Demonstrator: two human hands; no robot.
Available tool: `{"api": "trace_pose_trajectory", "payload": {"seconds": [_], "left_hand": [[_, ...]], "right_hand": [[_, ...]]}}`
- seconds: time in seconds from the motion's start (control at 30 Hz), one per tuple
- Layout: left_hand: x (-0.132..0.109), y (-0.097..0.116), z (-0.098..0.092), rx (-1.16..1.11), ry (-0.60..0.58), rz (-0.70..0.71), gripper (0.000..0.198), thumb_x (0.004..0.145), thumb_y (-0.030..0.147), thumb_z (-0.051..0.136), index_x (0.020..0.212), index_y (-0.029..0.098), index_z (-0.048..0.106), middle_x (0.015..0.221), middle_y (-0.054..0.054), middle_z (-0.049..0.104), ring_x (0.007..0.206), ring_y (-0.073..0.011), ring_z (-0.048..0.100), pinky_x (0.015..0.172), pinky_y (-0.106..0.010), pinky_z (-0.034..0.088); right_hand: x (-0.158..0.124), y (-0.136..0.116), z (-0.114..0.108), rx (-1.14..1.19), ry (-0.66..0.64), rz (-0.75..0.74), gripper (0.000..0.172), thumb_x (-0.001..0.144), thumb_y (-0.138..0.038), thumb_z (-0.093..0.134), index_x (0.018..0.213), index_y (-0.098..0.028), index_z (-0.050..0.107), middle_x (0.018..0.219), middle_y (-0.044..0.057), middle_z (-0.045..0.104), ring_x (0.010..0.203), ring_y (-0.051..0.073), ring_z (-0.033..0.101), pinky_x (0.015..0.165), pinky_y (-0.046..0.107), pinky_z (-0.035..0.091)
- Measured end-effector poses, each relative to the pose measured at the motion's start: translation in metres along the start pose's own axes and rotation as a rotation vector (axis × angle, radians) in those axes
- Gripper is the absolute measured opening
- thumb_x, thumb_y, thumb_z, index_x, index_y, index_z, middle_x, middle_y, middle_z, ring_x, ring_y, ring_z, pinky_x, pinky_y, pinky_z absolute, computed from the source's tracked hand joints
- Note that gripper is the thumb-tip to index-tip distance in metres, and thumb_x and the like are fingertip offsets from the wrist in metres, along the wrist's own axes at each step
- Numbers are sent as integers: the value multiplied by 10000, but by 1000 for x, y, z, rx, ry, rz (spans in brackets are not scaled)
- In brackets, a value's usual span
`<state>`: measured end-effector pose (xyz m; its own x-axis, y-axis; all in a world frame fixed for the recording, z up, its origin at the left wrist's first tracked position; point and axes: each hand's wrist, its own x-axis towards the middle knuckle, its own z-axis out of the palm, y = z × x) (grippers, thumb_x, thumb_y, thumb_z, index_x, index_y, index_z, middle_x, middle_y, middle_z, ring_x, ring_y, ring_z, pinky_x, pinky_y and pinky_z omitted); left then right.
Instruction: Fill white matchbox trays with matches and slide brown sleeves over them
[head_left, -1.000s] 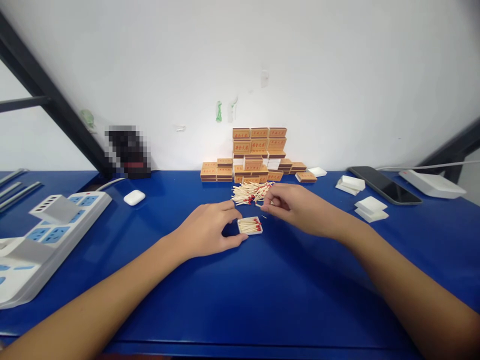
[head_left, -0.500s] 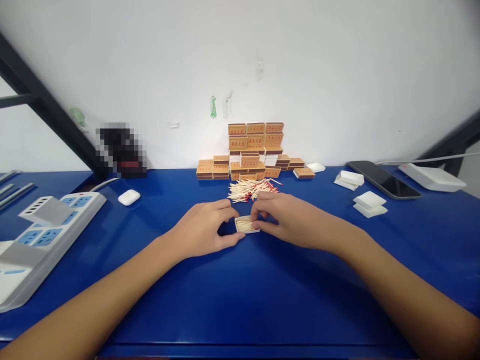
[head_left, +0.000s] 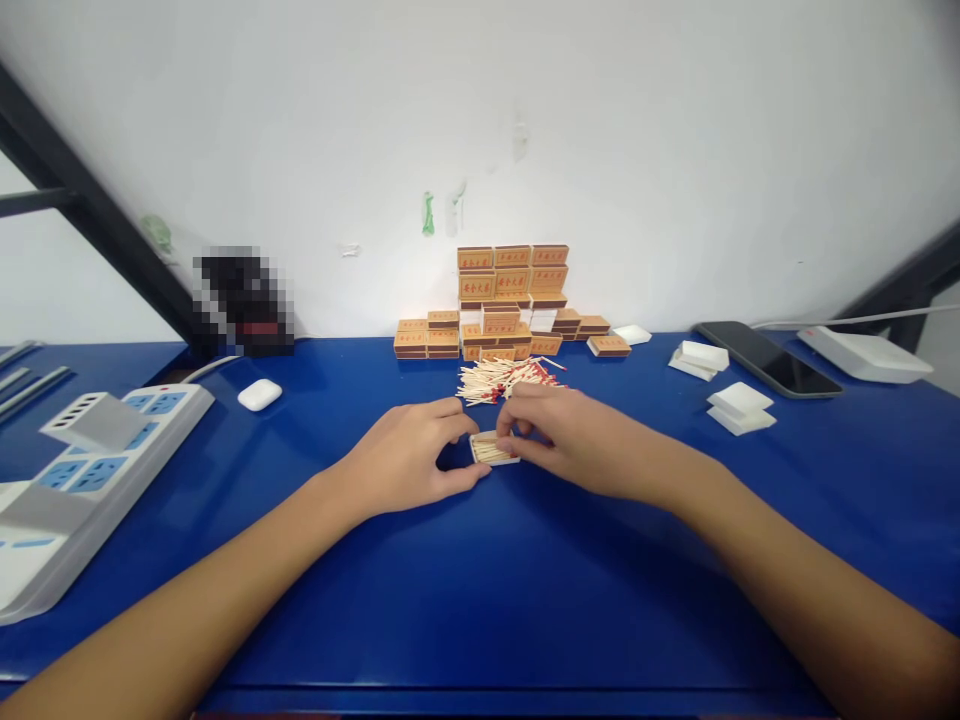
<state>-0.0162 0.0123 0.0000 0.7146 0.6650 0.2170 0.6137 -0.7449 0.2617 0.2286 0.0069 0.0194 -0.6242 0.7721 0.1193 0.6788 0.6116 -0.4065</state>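
Note:
A small white matchbox tray [head_left: 495, 462] filled with matches [head_left: 489, 450] lies on the blue table. My left hand [head_left: 412, 455] steadies it at its left end, with the thumb at the near side and the index finger at the far side. Over the tray's right end, my right hand [head_left: 574, 438] is closed, thumb and index fingertips together on the matches; its fingers cover the match heads there. Just behind the tray is a loose heap of red-tipped matches [head_left: 491, 380], partly hidden by my right hand.
Stacked orange matchboxes [head_left: 512, 282] stand against the wall. To the right are white trays [head_left: 741, 408], a dark phone [head_left: 772, 360] and a white flat device [head_left: 862, 355]. At left lie a white earbud case [head_left: 259, 395] and a large power strip [head_left: 112, 500].
My right fingertips have shifted slightly left along the matches in the tray. My left hand and the tray stay in place.

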Motion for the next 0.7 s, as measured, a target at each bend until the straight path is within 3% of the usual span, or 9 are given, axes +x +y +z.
{"api": "trace_pose_trajectory", "payload": {"seconds": [0.13, 0.3, 0.43, 0.57, 0.7], "left_hand": [[0, 0, 0, 2, 8, -2, 305, 951, 446, 687, 1105, 191, 749, 935, -16, 670, 737, -152, 629, 659, -301, 471], [0, 1, 0, 9, 2, -5, 313, 950, 445, 690, 1116, 186, 748, 940, -21, 676, 754, -159, 638, 657, -298, 473], [-1, 1, 0, 12, 7, -1, 330, 952, 458, 687, 1139, 193, 742, 951, -25, 680, 760, -160, 638, 657, -292, 473], [-1, 0, 1, 22, 17, 8, 326, 955, 456, 682, 1132, 190, 746, 942, -26, 679, 753, -160, 638, 669, -300, 474], [-2, -1, 0, 20, 24, 6, 308, 953, 447, 687, 1109, 190, 750, 930, -26, 676, 752, -160, 638, 663, -300, 477]], "right_hand": [[-2, 19, -21, -115, 164, 113, 193, 1010, -295, 556, 880, -204, 666, 879, 57, 689, 779, 194, 600, 679, 311, 389], [-2, 38, -20, -188, 28, 264, 168, 960, -318, 633, 843, -200, 659, 870, 67, 693, 766, 207, 597, 666, 322, 392], [2, 37, -7, -200, -8, 283, 139, 973, -283, 614, 867, -202, 655, 946, 82, 695, 811, 213, 594, 692, 329, 400], [4, 38, -3, -170, -18, 246, 176, 990, -268, 564, 834, -206, 617, 900, 76, 680, 798, 211, 579, 682, 330, 386], [4, 39, -9, -58, 58, 191, 205, 1003, -319, 529, 842, -208, 587, 879, 69, 666, 787, 205, 575, 683, 325, 396]]}}
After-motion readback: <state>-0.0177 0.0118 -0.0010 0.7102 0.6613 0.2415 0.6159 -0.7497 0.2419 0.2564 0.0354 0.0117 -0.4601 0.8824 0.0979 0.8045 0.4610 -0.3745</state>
